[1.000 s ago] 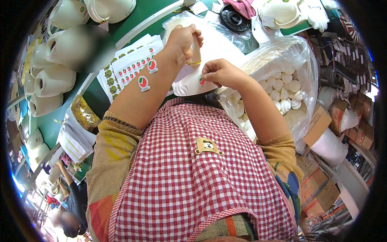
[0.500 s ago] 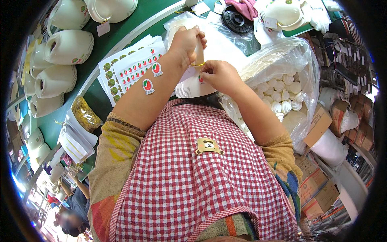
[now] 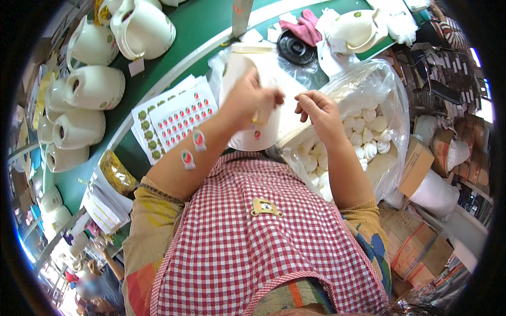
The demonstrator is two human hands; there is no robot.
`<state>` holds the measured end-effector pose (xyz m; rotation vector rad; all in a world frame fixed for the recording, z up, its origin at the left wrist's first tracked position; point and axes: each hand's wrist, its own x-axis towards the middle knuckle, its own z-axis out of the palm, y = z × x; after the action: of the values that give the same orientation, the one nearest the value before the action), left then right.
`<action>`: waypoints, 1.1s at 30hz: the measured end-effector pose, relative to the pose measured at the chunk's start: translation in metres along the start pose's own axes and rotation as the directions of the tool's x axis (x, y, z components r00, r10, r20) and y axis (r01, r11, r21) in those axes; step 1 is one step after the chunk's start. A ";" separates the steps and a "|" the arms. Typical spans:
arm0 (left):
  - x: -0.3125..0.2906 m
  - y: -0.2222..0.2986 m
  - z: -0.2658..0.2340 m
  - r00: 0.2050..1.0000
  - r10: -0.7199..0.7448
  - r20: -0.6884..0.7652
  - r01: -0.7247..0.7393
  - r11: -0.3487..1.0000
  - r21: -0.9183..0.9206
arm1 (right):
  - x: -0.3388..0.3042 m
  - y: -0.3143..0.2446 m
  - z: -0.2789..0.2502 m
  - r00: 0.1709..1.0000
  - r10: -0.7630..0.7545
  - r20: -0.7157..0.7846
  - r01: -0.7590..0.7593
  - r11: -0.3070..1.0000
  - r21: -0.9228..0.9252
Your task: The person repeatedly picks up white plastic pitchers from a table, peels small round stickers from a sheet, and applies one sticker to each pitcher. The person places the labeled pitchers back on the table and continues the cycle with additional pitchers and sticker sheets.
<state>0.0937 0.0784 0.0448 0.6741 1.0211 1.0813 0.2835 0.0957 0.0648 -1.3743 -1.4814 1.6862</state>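
A white jug (image 3: 253,138) with a small red-and-green sticker stands just beyond my apron. My left hand (image 3: 252,101) is over the jug beside its handle, its fingers smeared by motion, so its hold cannot be made out. Below that hand a yellow tie (image 3: 256,120) shows at the handle. To the right, apart from the jug, my right hand (image 3: 320,111) is raised with loosely bent fingers and nothing visible in them. Two red-and-green stickers (image 3: 198,139) cling to my left forearm. Sticker sheets (image 3: 182,120) lie left of the jug.
Several white jugs (image 3: 95,87) crowd the green table (image 3: 203,16) at left. Right of the jug is a clear plastic bag (image 3: 392,79) of white swirled lids (image 3: 369,131). A black round lid (image 3: 296,47) and pink cloth (image 3: 305,26) lie behind. A person (image 3: 100,284) is at lower left.
My right hand has come off the yellow tie and moved right, away from the jug. My left hand has lowered a little. The view has shifted, so the table's things appear lower.
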 end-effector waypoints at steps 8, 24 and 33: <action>0.022 0.007 0.033 0.782 0.423 0.458 -0.580 0.227 0.782 | 0.030 -0.032 0.001 0.919 -0.111 -0.378 0.258 0.895 0.363; 0.062 -0.085 -0.221 0.908 0.395 -0.143 0.160 -0.011 0.987 | 0.424 -0.080 -0.141 0.324 -0.486 -0.812 0.308 0.865 -0.395; 0.060 -0.081 -0.224 0.919 0.351 -0.182 0.180 0.039 0.983 | 0.521 -0.060 -0.162 0.326 -0.762 -0.560 0.131 0.623 -0.771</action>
<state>-0.0728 0.0996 -0.1350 1.7720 2.1903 0.3462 0.2263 0.6304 -0.0462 -1.4751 -1.5323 -0.0827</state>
